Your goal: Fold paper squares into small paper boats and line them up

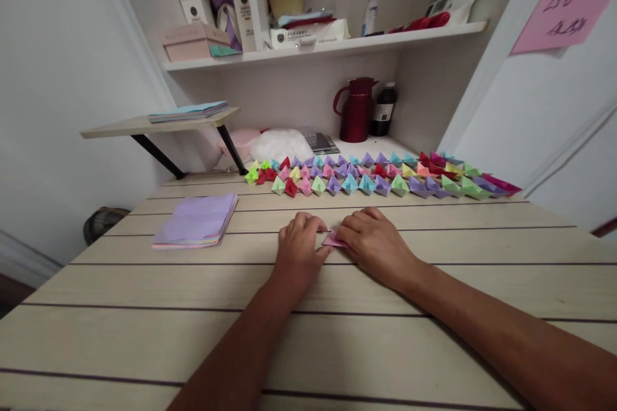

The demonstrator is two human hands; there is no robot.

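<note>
A small piece of folded pink paper (333, 239) lies on the slatted tabletop (144, 340) between my two hands. My right hand (376, 241) covers its right part, fingers bent and pressed down on it. At the paper's left corner is my left hand (299, 244), its fingers curled and its thumb tip against the lower edge. Most of the paper is hidden under the right fingers. Behind the hands stand rows of small folded paper boats (350, 183) in many colours.
A stack of square coloured paper (196, 221), purple on top, lies at the left. More sheets (187, 113) rest on a small raised shelf (135, 126) with black legs. At the back are a red jug (355, 112), a dark bottle (384, 110) and a white plastic bag (282, 145).
</note>
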